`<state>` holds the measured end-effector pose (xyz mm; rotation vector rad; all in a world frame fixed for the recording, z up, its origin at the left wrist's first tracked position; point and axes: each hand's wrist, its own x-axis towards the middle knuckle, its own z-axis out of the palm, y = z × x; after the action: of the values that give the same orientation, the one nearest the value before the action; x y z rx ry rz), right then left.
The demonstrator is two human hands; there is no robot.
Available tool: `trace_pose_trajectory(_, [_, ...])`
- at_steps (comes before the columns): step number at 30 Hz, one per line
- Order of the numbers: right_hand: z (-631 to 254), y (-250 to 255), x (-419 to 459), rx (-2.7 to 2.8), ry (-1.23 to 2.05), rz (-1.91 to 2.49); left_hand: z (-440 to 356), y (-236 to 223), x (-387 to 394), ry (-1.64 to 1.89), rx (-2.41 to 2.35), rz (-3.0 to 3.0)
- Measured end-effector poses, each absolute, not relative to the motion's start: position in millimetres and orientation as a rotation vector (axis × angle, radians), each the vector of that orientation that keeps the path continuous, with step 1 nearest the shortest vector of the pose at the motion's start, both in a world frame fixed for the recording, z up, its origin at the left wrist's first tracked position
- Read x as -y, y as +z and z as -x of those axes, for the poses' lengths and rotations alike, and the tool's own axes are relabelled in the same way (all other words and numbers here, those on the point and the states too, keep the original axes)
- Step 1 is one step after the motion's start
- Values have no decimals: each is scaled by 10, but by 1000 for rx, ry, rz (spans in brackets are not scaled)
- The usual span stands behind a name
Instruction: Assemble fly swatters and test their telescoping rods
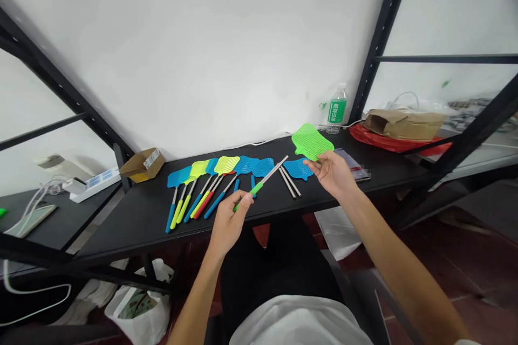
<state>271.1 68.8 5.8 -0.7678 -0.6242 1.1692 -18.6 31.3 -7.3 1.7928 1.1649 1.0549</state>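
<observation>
My left hand [230,219] is closed around the green grip of a metal swatter handle [265,178] that slants up to the right over the black table [141,213]. My right hand [332,171] pinches the lower edge of a loose green swatter head [311,140], held apart from the rod's tip. Several finished swatters [204,186] with blue and yellow-green heads lie in a row to the left. Under the right hand rest a blue swatter head [298,168] and two bare metal rods [290,181].
A small cardboard box [142,164] sits at the table's back left. A water bottle [337,109], a brown paper bag [404,123] on red plastic and black shelf uprights [378,38] stand to the right. White bags [141,307] lie on the floor under the table.
</observation>
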Motion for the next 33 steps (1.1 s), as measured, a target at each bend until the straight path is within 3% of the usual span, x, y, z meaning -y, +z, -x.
trace_pose_trajectory(33, [-2702, 56, -627, 873, 1161, 752, 285, -123, -384, 985, -994, -1656])
